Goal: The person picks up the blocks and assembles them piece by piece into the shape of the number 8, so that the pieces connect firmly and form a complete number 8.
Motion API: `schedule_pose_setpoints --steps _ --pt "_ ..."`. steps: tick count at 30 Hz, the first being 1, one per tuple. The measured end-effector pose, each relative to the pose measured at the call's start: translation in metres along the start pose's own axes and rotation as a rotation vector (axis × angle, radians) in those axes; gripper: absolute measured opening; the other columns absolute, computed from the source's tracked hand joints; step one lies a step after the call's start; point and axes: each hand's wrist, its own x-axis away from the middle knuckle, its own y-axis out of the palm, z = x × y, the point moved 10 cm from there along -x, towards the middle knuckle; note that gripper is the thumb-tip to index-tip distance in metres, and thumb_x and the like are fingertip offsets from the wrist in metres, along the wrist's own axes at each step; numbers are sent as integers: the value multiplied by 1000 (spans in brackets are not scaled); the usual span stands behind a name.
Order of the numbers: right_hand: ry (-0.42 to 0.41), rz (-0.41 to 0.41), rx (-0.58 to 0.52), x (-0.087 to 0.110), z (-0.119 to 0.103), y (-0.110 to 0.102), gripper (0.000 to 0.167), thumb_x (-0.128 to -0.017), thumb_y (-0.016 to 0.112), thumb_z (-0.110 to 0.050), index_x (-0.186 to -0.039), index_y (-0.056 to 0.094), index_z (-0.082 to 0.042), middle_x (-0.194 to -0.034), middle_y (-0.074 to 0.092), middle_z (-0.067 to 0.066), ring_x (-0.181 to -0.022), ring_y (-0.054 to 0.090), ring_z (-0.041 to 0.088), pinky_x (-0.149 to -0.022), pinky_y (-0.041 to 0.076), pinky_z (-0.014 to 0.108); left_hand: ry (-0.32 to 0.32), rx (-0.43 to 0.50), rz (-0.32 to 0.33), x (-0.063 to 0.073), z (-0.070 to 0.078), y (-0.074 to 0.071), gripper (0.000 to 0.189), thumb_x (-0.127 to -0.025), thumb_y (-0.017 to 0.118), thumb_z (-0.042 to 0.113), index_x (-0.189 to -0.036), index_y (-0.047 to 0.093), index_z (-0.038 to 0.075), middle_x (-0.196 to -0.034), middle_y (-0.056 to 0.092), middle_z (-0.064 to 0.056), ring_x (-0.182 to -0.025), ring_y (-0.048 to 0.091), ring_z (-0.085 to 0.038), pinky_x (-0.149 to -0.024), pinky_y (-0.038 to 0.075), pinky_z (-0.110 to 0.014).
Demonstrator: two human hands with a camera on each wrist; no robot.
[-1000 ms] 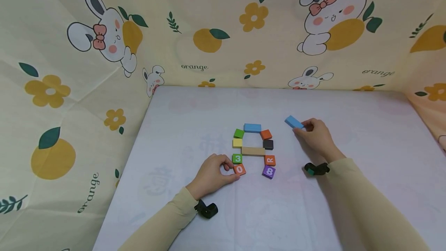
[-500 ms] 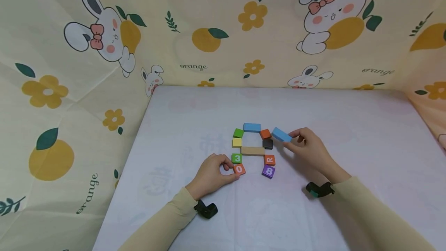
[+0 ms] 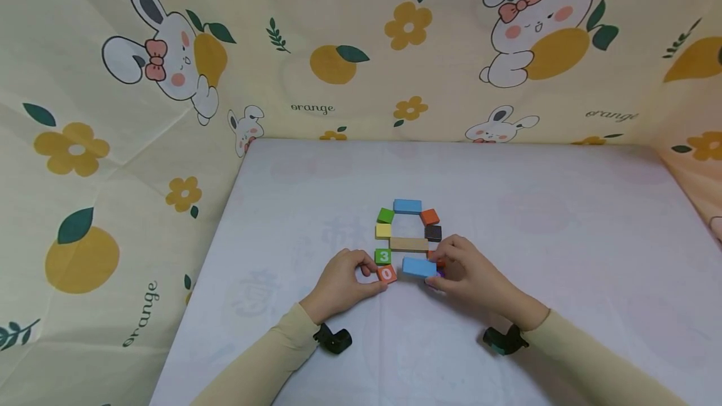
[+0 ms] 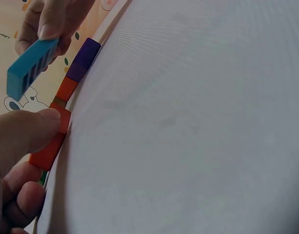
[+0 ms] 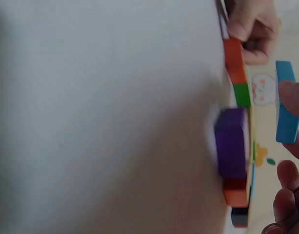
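My left hand pinches an orange block marked 0 between thumb and fingers at the lower left end of a block outline. Between thumb and fingertips, my right hand holds a blue rectangular block. Both wrist views show that blue block raised off the table, level with the gap between the outline's two lower legs. Beneath the right fingers, the purple block and an orange block above it are mostly hidden in the head view. A green block marked 3 lies just above the 0 block.
The outline continues upward with a tan bar, a yellow block, a green block, another blue block, an orange block and a black block. All lie on a white-covered table before a printed cloth.
My right hand has carried the blue block from the upper right, leftward and down, to between the lower legs, turning it nearly level. The left hand has stayed on the 0 block.
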Motion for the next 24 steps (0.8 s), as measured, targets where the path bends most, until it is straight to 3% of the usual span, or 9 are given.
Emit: schedule_pose_setpoints --steps 13,24 --pt "-66 -69 46 5 -7 24 29 -74 85 -33 -96 66 -33 -114 46 -11 -109 38 12 -87 41 33 4 -1 1 -1 -2 1 28 -78 79 44 -92 65 24 -84 55 11 -82 48 -11 -69 43 -28" --pt "-44 -73 148 4 -9 30 32 -72 86 -37 -95 65 -33 -115 45 -10 -107 37 11 -84 43 31 5 0 -3 0 -1 0 28 -78 79 44 -92 65 25 -84 56 11 -81 48 -11 -69 43 -28"
